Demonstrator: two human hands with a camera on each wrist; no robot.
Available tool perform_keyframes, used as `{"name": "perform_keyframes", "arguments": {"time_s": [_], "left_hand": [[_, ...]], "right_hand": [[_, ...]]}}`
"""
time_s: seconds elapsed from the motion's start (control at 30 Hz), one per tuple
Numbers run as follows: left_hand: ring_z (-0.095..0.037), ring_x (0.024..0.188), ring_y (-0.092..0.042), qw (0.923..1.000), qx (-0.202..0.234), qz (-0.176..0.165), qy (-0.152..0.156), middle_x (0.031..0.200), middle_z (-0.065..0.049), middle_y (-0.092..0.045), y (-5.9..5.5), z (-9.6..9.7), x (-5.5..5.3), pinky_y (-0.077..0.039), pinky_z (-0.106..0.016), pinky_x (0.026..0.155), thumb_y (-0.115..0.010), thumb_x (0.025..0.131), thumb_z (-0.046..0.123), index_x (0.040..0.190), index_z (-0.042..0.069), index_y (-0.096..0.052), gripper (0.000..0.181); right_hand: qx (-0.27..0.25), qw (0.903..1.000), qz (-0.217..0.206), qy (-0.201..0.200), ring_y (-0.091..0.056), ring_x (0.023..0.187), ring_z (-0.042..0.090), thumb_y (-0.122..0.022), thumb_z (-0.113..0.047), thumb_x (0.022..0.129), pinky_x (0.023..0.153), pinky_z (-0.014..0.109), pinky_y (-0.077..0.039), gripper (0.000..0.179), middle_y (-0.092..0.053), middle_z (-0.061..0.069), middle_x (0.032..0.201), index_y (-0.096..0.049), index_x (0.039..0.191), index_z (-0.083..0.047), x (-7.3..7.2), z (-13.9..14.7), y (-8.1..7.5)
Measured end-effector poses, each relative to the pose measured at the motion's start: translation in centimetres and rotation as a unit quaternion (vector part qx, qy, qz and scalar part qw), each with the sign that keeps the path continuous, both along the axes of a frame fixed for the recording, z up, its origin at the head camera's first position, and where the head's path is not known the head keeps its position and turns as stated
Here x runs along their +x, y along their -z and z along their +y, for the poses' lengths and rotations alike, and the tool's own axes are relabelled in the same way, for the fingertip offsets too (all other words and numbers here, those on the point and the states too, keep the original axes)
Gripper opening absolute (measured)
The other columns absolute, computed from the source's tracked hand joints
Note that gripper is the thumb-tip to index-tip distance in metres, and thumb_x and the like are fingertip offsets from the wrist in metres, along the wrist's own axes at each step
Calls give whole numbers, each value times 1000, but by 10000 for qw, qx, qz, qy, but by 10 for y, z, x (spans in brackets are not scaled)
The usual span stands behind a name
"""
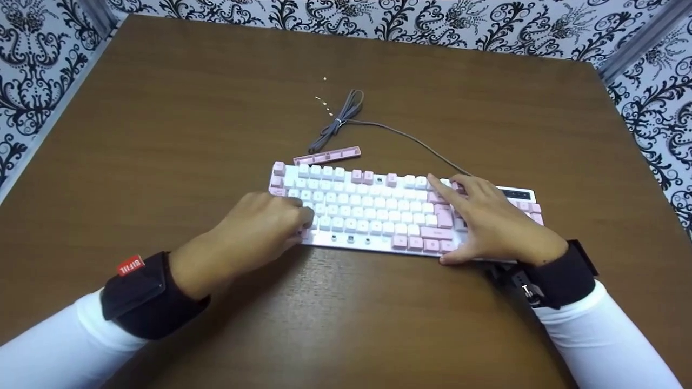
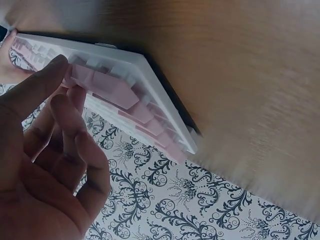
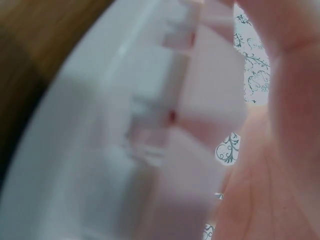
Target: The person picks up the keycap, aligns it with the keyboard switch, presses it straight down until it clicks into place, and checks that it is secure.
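A white and pink keyboard (image 1: 367,202) lies on the brown table, with several bare switches in its front row and one in its top row. At its front left corner, my left hand (image 1: 265,221) pinches a pink keycap (image 2: 68,76) between thumb and index finger; the other fingers are curled beneath in the left wrist view. Across the keyboard's right part spreads my right hand (image 1: 486,216), gripping it with the thumb at the near edge and fingers by the far edge. The right wrist view is blurred, showing pink keycaps (image 3: 212,80) under that palm.
A long pink spacebar keycap (image 1: 327,155) lies upside down just behind the keyboard. Beyond it is a bundled grey cable (image 1: 338,123), running to the keyboard's back edge. Small bright specks dot the table (image 1: 189,135) near the bundle. Patterned wallpaper (image 1: 432,21) borders the far side.
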State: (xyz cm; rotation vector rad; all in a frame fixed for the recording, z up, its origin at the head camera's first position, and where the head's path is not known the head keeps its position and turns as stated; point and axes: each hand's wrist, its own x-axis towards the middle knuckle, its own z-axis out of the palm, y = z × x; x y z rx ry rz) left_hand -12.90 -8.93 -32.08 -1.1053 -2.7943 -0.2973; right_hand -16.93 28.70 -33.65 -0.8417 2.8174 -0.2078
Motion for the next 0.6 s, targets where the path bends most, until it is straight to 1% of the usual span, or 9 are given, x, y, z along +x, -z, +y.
{"name": "perform_keyframes", "arguments": {"time_s": [0.17, 0.37, 0.6], "left_hand": [[-18, 54, -53, 9997, -189, 156, 62, 67, -1, -60, -1, 1, -1, -43, -36, 48, -78, 80, 10, 72, 14, -67, 14], [-17, 53, -52, 9999, -133, 81, 58, 64, -1, -59, -2, 1, 0, -43, -34, 48, -75, 80, 5, 68, 13, -68, 16], [-15, 51, -47, 10000, -13, 3, -91, 61, 1, -57, -2, 2, 1, -40, -33, 47, -72, 79, 3, 65, 13, -64, 19]], "right_hand": [[28, 10000, -30, 29, -30, 141, 45, -88, -61, 59, 113, 64, -27, 132, -33, 23, 152, -11, 161, -29, 0, 0, 0], [39, 10000, -72, 23, -29, 142, 45, -88, -61, 59, 113, 64, -26, 133, -32, 23, 153, -10, 161, -29, 0, -1, 1], [4, 10000, 24, 38, -30, 141, 45, -87, -62, 59, 113, 63, -26, 132, -34, 24, 151, -11, 161, -30, 0, -1, 1]]}}
